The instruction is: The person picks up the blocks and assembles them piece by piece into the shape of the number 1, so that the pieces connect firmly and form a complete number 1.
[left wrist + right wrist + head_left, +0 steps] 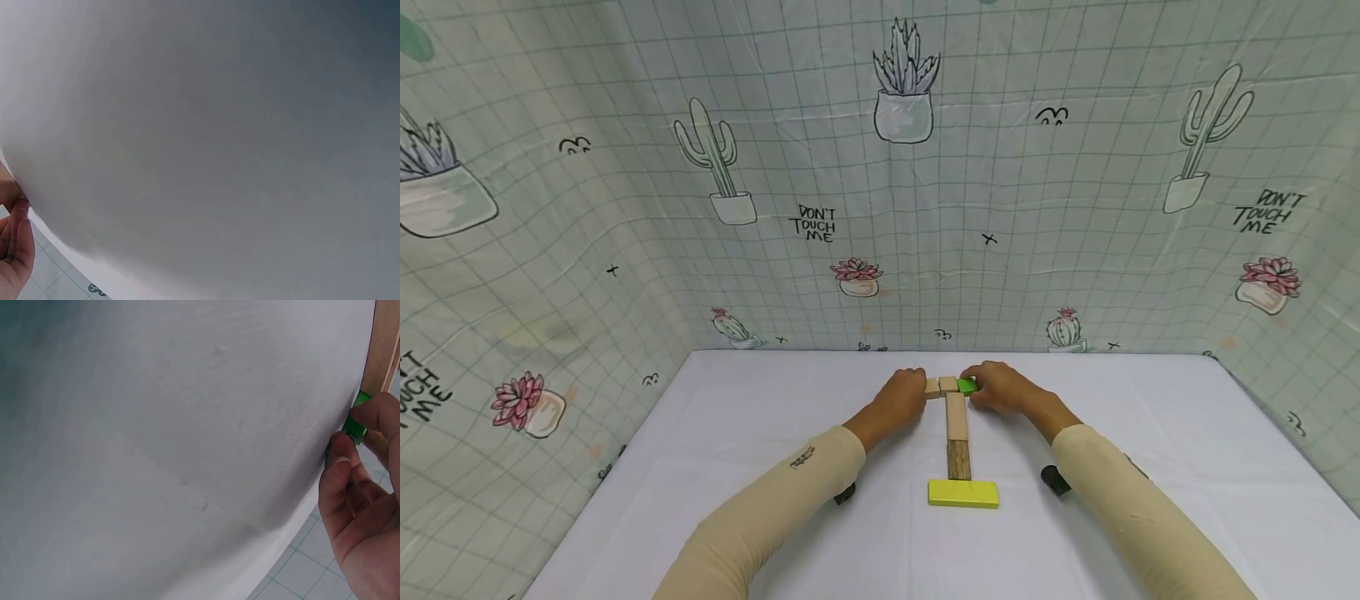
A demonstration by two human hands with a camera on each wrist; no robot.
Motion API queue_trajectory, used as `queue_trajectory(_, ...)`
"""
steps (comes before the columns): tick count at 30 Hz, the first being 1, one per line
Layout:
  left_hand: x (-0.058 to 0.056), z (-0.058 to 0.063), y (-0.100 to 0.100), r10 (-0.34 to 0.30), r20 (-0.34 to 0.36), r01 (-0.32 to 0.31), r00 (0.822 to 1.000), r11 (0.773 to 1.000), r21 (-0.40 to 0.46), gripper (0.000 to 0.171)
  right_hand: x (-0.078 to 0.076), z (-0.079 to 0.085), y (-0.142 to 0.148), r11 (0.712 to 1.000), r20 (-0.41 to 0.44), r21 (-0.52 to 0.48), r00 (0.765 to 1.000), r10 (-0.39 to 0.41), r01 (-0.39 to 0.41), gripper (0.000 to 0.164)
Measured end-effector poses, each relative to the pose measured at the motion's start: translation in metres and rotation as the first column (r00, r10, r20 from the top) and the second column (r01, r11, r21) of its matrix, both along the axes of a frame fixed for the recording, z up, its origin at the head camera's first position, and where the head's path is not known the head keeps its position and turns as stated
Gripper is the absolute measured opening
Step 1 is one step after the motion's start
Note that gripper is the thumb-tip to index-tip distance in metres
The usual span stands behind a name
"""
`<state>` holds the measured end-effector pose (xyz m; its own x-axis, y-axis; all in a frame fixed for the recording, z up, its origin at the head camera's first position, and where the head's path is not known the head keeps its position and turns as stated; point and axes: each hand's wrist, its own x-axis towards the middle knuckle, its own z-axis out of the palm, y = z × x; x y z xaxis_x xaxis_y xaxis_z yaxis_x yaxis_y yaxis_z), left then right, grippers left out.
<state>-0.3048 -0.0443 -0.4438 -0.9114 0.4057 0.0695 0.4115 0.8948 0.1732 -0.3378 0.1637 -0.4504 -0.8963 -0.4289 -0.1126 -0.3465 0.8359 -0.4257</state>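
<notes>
My left hand (902, 397) is at the left end of a short row, fingers curled at a small wooden block (932, 388); its fingertips are partly hidden. At the left edge of the left wrist view, that hand's fingers (23, 240) show. My right hand (1006, 388) pinches a green block (967, 386) at the row's right end, between thumb and fingers in the right wrist view. Between these blocks sits another small wooden block (948, 384). From the row towards me run a pale wooden block (957, 417), a darker wooden block (958, 460) and a yellow block (963, 493) laid crosswise.
All the blocks lie on a white table (760, 392). A patterned cloth (970, 192) hangs behind and along both sides. Black pieces show beneath the left sleeve (790, 483) and the right sleeve (1135, 500).
</notes>
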Motion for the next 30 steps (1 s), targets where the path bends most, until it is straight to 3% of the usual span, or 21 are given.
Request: queue_trajectory(30, -0.0013, 0.0000, 0.0022, 0.016, 0.021, -0.016, 1.000, 1.000, -0.015, 0.027, -0.0005, -0.0012, 0.0011, 1.000, 0.008, -0.007, 1.000, -0.007, 0.008, 0.040)
